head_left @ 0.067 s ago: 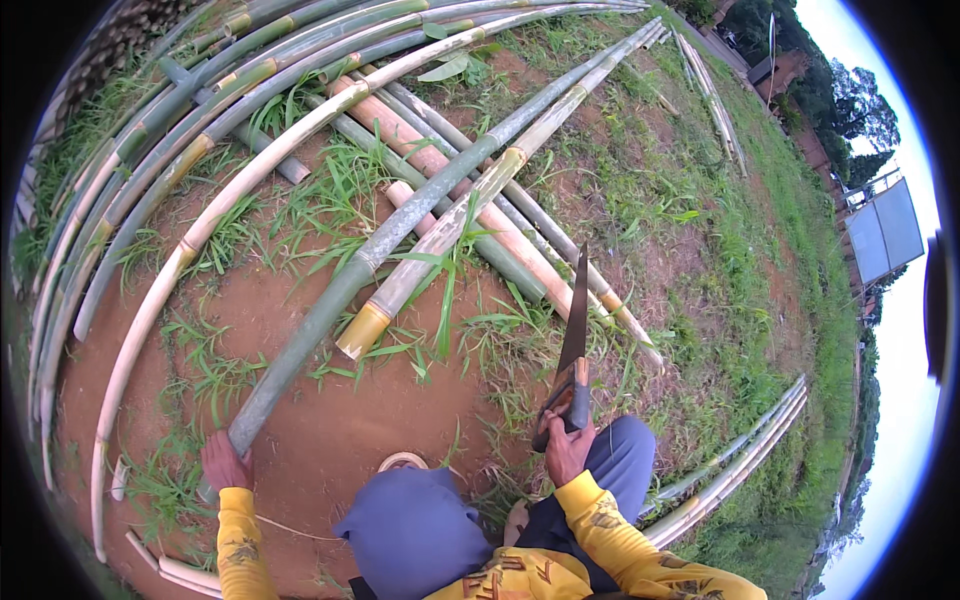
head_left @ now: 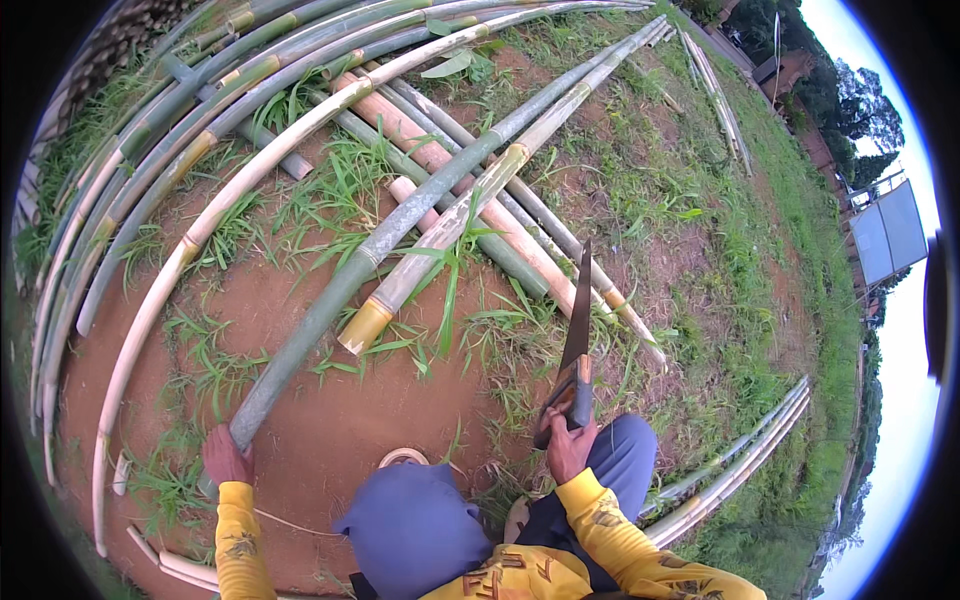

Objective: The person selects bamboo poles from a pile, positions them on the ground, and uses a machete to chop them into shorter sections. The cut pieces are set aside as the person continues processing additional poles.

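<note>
With my left hand (head_left: 228, 456) I grip the near end of a long green bamboo pole (head_left: 318, 325), fingers wrapped over it. That pole slants away to the far right and rests across other poles. My right hand (head_left: 570, 446) is closed round the dark handle of a handsaw (head_left: 577, 335), its blade pointing away from me and apart from the green pole. Beside the green pole lies a paler bamboo pole (head_left: 440, 235) with a yellowish cut end. Beneath both, a pinkish bamboo pole (head_left: 520, 250) runs crosswise.
Many bamboo poles (head_left: 150, 165) lie heaped at the left, with a long pale one (head_left: 210, 220) curving along their near side. More poles (head_left: 735, 455) lie at the right. A pale ring-shaped thing (head_left: 403, 456) is partly hidden by my knee (head_left: 415, 520). Grass and reddish soil surround me.
</note>
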Tool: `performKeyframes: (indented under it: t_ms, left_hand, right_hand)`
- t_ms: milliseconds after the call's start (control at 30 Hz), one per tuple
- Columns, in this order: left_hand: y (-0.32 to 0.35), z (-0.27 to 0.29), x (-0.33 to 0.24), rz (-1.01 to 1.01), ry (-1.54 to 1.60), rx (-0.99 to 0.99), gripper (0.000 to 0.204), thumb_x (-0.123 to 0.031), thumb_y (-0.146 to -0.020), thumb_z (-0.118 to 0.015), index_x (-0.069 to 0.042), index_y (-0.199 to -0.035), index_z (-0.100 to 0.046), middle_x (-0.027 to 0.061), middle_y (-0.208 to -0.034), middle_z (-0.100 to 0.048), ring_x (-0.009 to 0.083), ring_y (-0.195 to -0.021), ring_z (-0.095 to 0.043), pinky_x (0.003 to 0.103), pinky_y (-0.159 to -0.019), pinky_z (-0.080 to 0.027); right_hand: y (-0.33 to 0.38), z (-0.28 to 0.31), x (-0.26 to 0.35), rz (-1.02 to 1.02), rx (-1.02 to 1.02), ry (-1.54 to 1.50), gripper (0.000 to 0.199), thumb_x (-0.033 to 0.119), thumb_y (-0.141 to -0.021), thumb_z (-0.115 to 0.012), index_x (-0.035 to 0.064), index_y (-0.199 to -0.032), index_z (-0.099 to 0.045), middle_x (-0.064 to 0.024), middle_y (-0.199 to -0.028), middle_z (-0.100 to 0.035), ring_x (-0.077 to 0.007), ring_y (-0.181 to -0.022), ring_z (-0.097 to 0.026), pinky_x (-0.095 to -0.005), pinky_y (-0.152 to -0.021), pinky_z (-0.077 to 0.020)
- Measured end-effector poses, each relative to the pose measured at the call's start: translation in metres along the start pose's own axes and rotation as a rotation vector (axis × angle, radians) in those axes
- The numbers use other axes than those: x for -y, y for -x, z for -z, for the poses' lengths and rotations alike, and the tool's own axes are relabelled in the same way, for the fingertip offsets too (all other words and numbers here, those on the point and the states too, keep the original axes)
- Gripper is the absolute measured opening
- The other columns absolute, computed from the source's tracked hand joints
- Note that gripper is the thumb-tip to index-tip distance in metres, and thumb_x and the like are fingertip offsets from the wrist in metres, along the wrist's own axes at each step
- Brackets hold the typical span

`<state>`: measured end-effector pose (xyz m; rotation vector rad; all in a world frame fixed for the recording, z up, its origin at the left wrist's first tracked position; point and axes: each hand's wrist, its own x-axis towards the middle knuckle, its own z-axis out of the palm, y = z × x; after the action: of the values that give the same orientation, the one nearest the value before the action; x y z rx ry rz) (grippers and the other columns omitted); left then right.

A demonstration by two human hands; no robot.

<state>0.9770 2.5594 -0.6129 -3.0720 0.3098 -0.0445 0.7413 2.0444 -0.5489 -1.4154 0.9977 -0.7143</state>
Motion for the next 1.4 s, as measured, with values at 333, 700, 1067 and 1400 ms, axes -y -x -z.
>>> performKeyframes:
  t_ms: [333,700,1067,1400]
  left_hand:
    - [-0.004,0.038,0.022,0.149,0.045,0.336,0.069,-0.046,-0.071,-0.084,-0.005,-0.121,-0.059,0.0221,-0.097,-0.072,0.0436,-0.092,-0.069,0.052,-0.083,-0.052]
    - [-0.082,0.017,-0.083,-0.033,0.265,0.252,0.073,-0.062,-0.090,-0.062,-0.001,-0.131,-0.061,0.0291,-0.101,-0.071,0.0475,-0.094,-0.069,0.055,-0.084,-0.053]
    - [-0.191,0.042,-0.259,-0.102,0.370,0.190,0.076,-0.072,-0.096,-0.044,-0.001,-0.108,-0.067,0.0257,-0.096,-0.072,0.0444,-0.097,-0.069,0.057,-0.086,-0.050]
    - [-0.233,-0.012,-0.260,-0.223,0.931,0.846,0.098,-0.076,-0.088,-0.058,0.005,-0.142,-0.054,0.0238,-0.141,-0.058,0.0326,-0.131,-0.055,0.042,-0.112,-0.040]
  right_hand:
    - [0.000,0.019,-0.001,-0.047,-0.019,-0.118,0.011,-0.004,-0.093,-0.062,0.0041,-0.097,-0.055,-0.0032,-0.086,-0.060,-0.0107,-0.072,-0.057,-0.0263,-0.066,-0.0472]
    - [-0.006,0.041,-0.001,0.077,0.063,0.084,0.011,-0.002,-0.092,-0.063,0.0032,-0.098,-0.055,-0.0036,-0.089,-0.060,-0.0100,-0.078,-0.058,-0.0251,-0.070,-0.0484]
    - [0.013,0.036,0.012,0.019,0.043,-0.038,0.011,-0.006,-0.092,-0.057,0.0013,-0.099,-0.054,-0.0074,-0.091,-0.059,-0.0155,-0.078,-0.060,-0.0305,-0.076,-0.0519]
    - [0.016,0.044,0.013,0.058,0.023,0.014,0.008,-0.003,-0.091,-0.060,0.0008,-0.098,-0.058,-0.0054,-0.094,-0.060,-0.0188,-0.091,-0.065,-0.0326,-0.084,-0.0525]
